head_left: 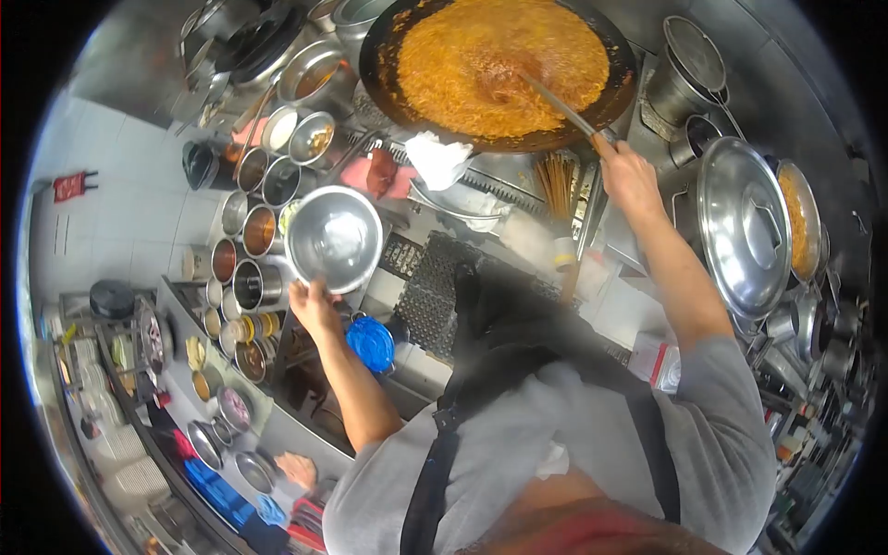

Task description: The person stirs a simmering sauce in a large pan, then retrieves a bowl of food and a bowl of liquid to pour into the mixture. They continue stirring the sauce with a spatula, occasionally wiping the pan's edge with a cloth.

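An empty-looking metal bowl (334, 239) is gripped at its near rim by my left hand (314, 305), beside the rows of metal pots. My right hand (631, 176) is closed round the wooden handle of a long metal utensil (569, 113). The utensil's far end is sunk in the orange food (499, 55) that fills a large black wok (379, 79). Between the bowl and the wok lies a crumpled white cloth (437, 166).
Several metal containers (260, 229) line the left counter. A large domed lid (745, 227) leans at the right, near a steel pot (680, 88). Thin sticks (555, 183) stand below the wok. A blue round item (370, 344) is beside my left forearm.
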Demonstrator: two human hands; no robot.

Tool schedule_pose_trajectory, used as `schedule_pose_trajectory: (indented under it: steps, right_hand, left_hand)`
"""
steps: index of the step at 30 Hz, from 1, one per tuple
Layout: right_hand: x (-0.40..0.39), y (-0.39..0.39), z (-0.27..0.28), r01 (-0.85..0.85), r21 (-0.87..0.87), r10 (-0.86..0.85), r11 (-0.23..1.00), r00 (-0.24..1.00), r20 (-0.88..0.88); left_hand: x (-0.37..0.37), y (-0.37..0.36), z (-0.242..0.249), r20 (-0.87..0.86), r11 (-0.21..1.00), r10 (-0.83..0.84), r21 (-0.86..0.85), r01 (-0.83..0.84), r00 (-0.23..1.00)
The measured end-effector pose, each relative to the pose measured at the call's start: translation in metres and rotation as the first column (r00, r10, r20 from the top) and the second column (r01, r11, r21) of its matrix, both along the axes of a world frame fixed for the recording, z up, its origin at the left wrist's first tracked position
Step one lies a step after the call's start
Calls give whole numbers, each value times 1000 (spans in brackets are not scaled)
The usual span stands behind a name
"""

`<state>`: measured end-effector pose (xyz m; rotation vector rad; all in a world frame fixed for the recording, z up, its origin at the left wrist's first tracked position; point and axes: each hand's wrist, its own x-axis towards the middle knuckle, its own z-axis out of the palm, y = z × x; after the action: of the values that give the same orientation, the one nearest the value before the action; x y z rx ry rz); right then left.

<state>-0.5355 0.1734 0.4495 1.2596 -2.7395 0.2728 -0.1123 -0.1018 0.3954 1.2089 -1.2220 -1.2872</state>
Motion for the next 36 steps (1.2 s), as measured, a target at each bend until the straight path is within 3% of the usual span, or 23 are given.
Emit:
schedule_pose_trajectory:
  steps: [6, 9, 15, 16, 17, 18, 19, 20, 21, 22, 23, 24, 25, 28, 29, 30, 31, 33, 35, 36]
  right_hand:
    - [-41, -69, -8, -28, -101, 22, 994, 998, -59]
    - [-55, -92, 0, 100, -159, -102, 982, 995, -2]
    - [-103, -89, 10, 125, -75, -126, 989, 992, -7]
    - [-109, -84, 13, 192, -87, -188, 978, 981, 48]
    - [-126, -75, 9, 177, -5, -177, 984, 984, -10]
    - [-99, -64, 34, 190, -50, -188, 980, 981, 41]
    - [-98, -48, 37, 113, -44, -113, 993, 994, 9]
    - [-151, -34, 12, -19, 27, 22, 999, 994, -110]
    - [-157, -22, 19, -41, 82, 53, 996, 988, -146]
    - [-141, -10, 37, -81, 67, 84, 994, 996, -36]
    - [-185, 1, 29, -236, 228, 293, 945, 919, -263]
    - [-189, 10, 34, -252, 302, 343, 919, 890, -301]
    - [-183, 15, 44, -324, 300, 390, 897, 900, -195]
    - [-107, 26, 69, -160, 372, 231, 914, 961, -155]
    - [-108, 27, 66, -131, 381, 203, 915, 967, -154]
    - [-45, 25, 83, -35, 356, 85, 934, 988, -127]
    - [-42, 28, 81, -116, 349, 151, 930, 986, -75]
    - [-34, 26, 73, -214, 336, 232, 917, 973, -15]
    - [-22, 15, 58, -165, 253, 171, 953, 985, 0]
    - [-34, 6, 40, -187, 247, 191, 951, 982, 9]
  left_hand:
    - [84, 88, -54, -64, 982, 142, 138, -132, 988]
    - [99, 116, -49, -89, 965, 206, 185, -187, 974]
    - [130, 146, -38, -78, 938, 284, 229, -260, 956]
    - [139, 149, -40, -24, 939, 269, 229, -256, 963]
    - [152, 156, -43, 33, 931, 278, 235, -278, 960]
    - [157, 164, -38, 45, 927, 288, 239, -290, 957]
    - [170, 171, -47, 52, 916, 317, 241, -320, 947]
    - [178, 178, -42, 108, 908, 337, 224, -353, 935]
    - [187, 190, -50, 119, 875, 417, 214, -434, 901]
    - [202, 202, -60, 112, 858, 431, 257, -446, 895]
    - [222, 218, -83, 108, 837, 469, 264, -480, 876]
    - [226, 239, -65, 109, 783, 530, 318, -535, 841]
    - [239, 258, -73, 193, 747, 539, 341, -571, 820]
    - [264, 325, -67, 145, 647, 650, 407, -644, 746]
    - [269, 349, -69, 66, 581, 749, 413, -702, 659]
    - [279, 376, -70, 144, 498, 792, 408, -765, 593]
    - [285, 397, -52, 30, 413, 872, 489, -768, 488]
    - [305, 444, -47, 79, 252, 950, 383, -889, 303]
    - [336, 492, -53, 159, 86, 979, 268, -960, 132]
    - [351, 509, -54, 155, 68, 982, 258, -964, 111]
